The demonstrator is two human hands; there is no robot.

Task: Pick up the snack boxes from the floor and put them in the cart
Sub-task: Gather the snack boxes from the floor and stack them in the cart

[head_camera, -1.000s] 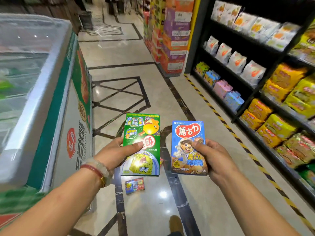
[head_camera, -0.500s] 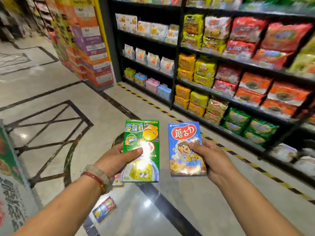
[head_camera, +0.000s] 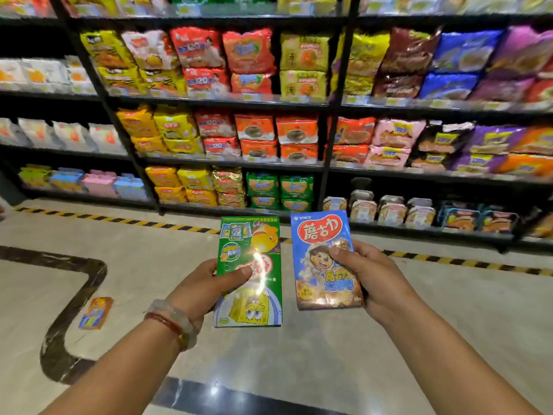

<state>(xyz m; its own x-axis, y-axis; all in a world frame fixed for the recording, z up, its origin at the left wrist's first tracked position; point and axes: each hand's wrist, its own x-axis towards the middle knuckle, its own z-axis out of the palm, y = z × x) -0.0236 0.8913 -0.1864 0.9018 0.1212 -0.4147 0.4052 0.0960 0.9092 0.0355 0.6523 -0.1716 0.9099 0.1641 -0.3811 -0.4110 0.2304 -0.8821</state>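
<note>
Gripping snack boxes (head_camera: 250,274) in both hands (head_camera: 206,286)

Green box (head_camera: 250,271), blue box (head_camera: 324,260)

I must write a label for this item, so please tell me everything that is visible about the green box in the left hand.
The green snack box is a flat, tall rectangular carton, apparently glossy cardboard, since a bright glare streak crosses its front. The print shows a yellow cartoon sponge figure at the bottom, an orange round character at the upper right, small card pictures at the top left and a red and white logo. It is held upright, front toward the camera, above the floor. The left hand grips its left edge, thumb across the front. It looks closed and undamaged.
</note>
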